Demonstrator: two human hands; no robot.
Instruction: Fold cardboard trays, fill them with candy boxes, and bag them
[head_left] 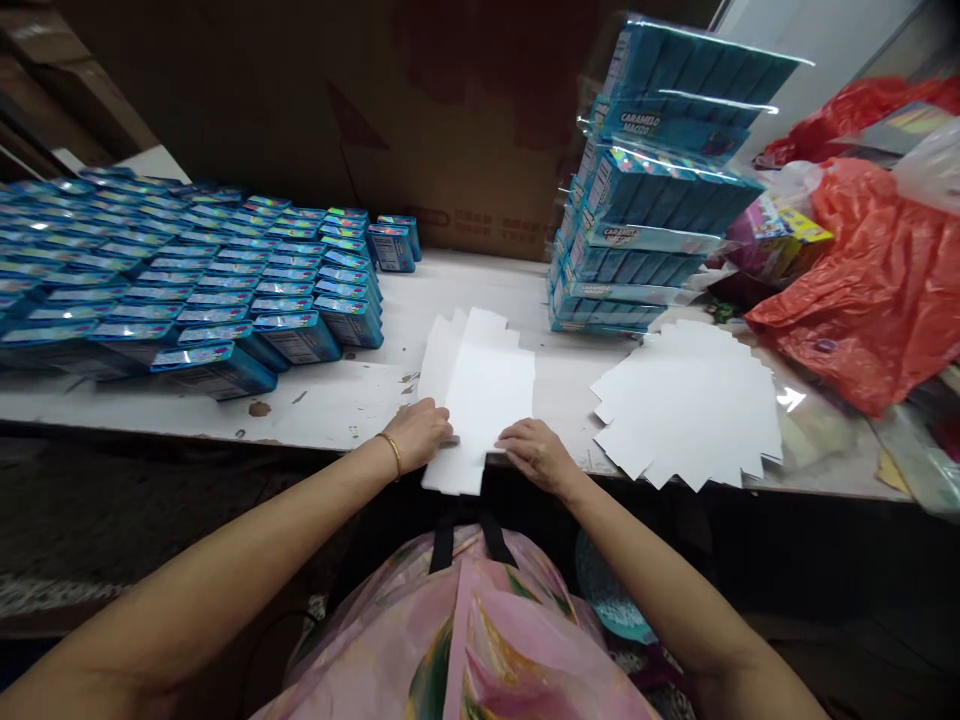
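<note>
A white die-cut card box blank [491,375] lies at the front edge of the table, its near end sticking out over the edge. Its left panel is angled along a crease. My left hand [420,435], with a gold bracelet at the wrist, has its fingers curled on the blank's left edge. On the opposite edge, my right hand [538,452] grips the card with bent fingers, the thumb side partly hidden. Further right lies a fanned pile of flat white blanks [690,405].
Rows of small blue boxes [292,338] fill the table's left side. Wrapped blue packs marked "CARAMELO MACIZO" [652,190] are stacked at the back right. Red plastic bags [862,260] lie at the far right. A large brown carton [480,130] stands behind the white table [315,405].
</note>
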